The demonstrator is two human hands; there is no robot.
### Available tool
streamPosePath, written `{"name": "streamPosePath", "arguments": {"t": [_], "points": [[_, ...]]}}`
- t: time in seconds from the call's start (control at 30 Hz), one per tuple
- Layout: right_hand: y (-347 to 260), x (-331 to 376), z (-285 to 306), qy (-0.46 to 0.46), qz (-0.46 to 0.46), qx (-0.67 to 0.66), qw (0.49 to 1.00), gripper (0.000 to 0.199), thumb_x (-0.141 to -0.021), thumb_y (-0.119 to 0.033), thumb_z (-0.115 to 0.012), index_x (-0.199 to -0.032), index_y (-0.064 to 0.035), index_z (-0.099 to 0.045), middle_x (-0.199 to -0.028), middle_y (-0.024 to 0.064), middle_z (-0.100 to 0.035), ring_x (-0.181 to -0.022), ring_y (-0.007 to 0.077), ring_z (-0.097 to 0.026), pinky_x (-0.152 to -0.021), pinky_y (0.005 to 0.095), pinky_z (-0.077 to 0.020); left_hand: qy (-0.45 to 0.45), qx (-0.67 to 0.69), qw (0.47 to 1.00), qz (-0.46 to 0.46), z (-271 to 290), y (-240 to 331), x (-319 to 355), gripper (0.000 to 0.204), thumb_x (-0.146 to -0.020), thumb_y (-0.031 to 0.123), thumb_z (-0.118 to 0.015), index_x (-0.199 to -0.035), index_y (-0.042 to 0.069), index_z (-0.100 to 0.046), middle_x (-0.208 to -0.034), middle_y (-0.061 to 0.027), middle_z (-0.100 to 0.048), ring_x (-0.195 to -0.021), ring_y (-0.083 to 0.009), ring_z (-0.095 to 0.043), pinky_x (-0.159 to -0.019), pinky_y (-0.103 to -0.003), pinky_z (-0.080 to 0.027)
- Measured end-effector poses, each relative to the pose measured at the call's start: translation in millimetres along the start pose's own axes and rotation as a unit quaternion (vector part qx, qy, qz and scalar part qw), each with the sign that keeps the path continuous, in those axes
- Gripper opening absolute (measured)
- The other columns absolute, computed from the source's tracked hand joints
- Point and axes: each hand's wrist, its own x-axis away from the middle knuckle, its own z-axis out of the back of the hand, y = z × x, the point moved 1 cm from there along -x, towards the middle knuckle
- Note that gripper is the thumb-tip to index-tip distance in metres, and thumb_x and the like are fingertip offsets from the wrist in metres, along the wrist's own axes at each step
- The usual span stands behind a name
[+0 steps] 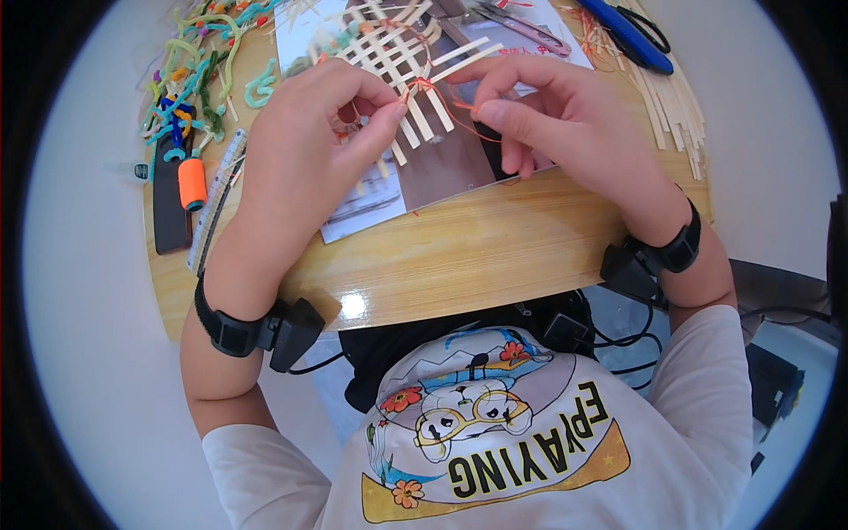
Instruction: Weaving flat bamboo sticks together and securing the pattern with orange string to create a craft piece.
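A lattice of flat pale strips, woven over and under, lies between my hands at the far side of the table. Orange thread is looped around strips at its near right part. My left hand covers the lattice's left edge, its thumb and forefinger pinched together on the thread beside a strip. To the right, my right hand pinches another length of that thread between thumb and forefinger, its other fingers curled. Beneath the lattice is a printed sheet with pictures. The left hand hides some strip ends.
Colourful fuzzy wires are heaped at the far left, near an orange thread spool, a dark flat case and a clear ruler. Metal snips, a blue-handled tool and loose pale strips lie far right.
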Motion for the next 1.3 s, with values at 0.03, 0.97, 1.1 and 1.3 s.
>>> {"name": "streamPosePath", "arguments": {"t": [0.03, 0.97, 1.1, 1.3], "points": [[2.2, -2.0, -1.4, -0.016, -0.014, -0.031, 0.999, 0.013, -0.094, -0.017, -0.062, -0.096, -0.0042, -0.063, -0.087, 0.0019, -0.066, -0.068, 0.0074, -0.060, -0.062, 0.0223, -0.0499, 0.001, -0.001, 1.000, -0.003, 0.2, 0.5, -0.3, 0.011, -0.079, 0.012, -0.073, -0.082, 0.004, -0.067, -0.074, -0.0062, -0.062, -0.065, -0.0193, -0.057, -0.059, -0.030, -0.046], [12.1, -3.0, -4.1, -0.109, 0.008, -0.014, 0.994, 0.008, -0.095, -0.012, -0.061, -0.094, -0.0040, -0.062, -0.081, -0.0035, -0.058, -0.072, 0.0036, -0.052, -0.064, 0.0188, -0.0431, -0.044, -0.004, 0.999, -0.025, -3.3, -2.6, 0.1, 0.013, -0.081, 0.013, -0.073, -0.086, 0.002, -0.067, -0.079, -0.0077, -0.062, -0.072, -0.0210, -0.060, -0.065, -0.032, -0.048], [12.7, -3.3, -4.0, -0.092, 0.018, 0.019, 0.995, 0.009, -0.092, -0.011, -0.063, -0.095, -0.0023, -0.064, -0.081, 0.0000, -0.063, -0.074, 0.0066, -0.057, -0.066, 0.0219, -0.0464, 0.005, -0.028, 0.999, -0.032, 11.0, -5.1, -6.1, 0.015, -0.079, 0.014, -0.073, -0.088, 0.003, -0.068, -0.079, -0.0079, -0.063, -0.074, -0.0225, -0.059, -0.066, -0.033, -0.048], [11.3, -3.1, -1.9, -0.104, 0.016, 0.069, 0.992, 0.011, -0.095, -0.013, -0.062, -0.095, -0.0024, -0.062, -0.082, -0.0014, -0.061, -0.075, 0.0050, -0.054, -0.066, 0.0209, -0.0444, -0.042, -0.045, 0.993, -0.098, -0.6, -2.5, -3.2, 0.014, -0.078, 0.014, -0.074, -0.088, 0.005, -0.070, -0.079, -0.0074, -0.064, -0.075, -0.0231, -0.059, -0.067, -0.034, -0.046]]}}
